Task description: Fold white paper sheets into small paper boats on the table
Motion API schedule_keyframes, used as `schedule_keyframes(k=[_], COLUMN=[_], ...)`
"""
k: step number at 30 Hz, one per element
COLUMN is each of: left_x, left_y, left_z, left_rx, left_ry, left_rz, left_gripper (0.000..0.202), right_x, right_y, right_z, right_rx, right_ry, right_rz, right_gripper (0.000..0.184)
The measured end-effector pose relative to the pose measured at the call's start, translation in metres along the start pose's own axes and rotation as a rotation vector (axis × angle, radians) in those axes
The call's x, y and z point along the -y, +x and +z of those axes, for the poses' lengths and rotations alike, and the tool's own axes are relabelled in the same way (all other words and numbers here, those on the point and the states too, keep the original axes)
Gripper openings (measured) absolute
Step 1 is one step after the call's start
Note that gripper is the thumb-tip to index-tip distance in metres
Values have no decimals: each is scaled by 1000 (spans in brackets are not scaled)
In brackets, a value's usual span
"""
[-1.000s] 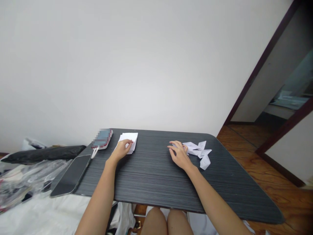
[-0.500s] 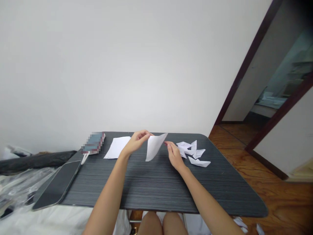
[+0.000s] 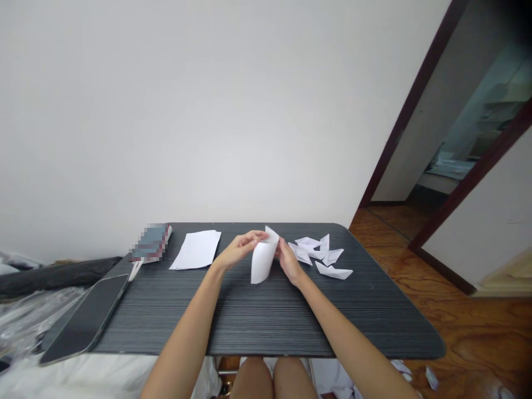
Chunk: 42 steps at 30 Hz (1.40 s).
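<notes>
A white sheet of paper (image 3: 261,261) is held up over the middle of the dark table (image 3: 257,316), bent into a curve. My left hand (image 3: 240,250) pinches its top left edge. My right hand (image 3: 287,261) grips its right side, fingers closed on it. A stack of white paper (image 3: 196,249) lies flat to the left of my left hand. Several folded paper boats (image 3: 322,257) lie to the right of my right hand.
A phone (image 3: 83,320) lies at the table's left front corner, a blurred small box (image 3: 150,243) at the back left. A dark long bag (image 3: 54,273) and plastic wrapping sit left of the table. Paper scraps (image 3: 415,374) lie on the wooden floor at right, near a doorway.
My left hand lifted one sheet off the stack and carried it to the centre. My right hand left the paper boats and took the sheet's other side; the sheet now curves between both hands.
</notes>
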<state>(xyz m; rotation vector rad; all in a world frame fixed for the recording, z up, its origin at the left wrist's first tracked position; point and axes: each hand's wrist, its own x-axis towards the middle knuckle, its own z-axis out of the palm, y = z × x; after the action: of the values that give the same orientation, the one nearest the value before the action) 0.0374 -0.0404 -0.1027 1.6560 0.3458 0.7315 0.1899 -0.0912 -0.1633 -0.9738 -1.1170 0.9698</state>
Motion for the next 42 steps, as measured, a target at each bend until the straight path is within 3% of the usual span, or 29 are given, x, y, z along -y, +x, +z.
schedule_keyframes(k=[4, 8, 12, 16, 20, 25, 29, 35, 42], left_x=[13, 28, 33, 31, 27, 25, 27, 28, 25], left_y=[4, 7, 8, 5, 2, 0, 0, 1, 1], left_z=[-4, -5, -3, 2, 11, 20, 20, 21, 24], left_rx=[-141, -214, -340, -412, -442, -443, -411, -439, -489], left_ry=[186, 240, 366, 582, 759, 636, 508, 389, 356], left_rz=[19, 28, 51, 182, 278, 294, 222, 120, 136], left_gripper=[23, 24, 24, 20, 19, 20, 35, 39, 24], right_x=[6, 7, 5, 12, 16, 13, 15, 17, 26], right_y=[-5, -8, -9, -10, -7, -3, -2, -4, -9], right_z=[8, 9, 7, 5, -1, -6, -8, -8, -6], right_rx=[105, 115, 131, 114, 14, -79, -118, -151, -177], right_ry=[214, 267, 232, 172, -46, -139, -180, -351, -511], right_rz=[46, 88, 107, 56, -51, -64, -111, -225, -320], right_gripper=[50, 41, 35, 45, 23, 18, 18, 18, 16])
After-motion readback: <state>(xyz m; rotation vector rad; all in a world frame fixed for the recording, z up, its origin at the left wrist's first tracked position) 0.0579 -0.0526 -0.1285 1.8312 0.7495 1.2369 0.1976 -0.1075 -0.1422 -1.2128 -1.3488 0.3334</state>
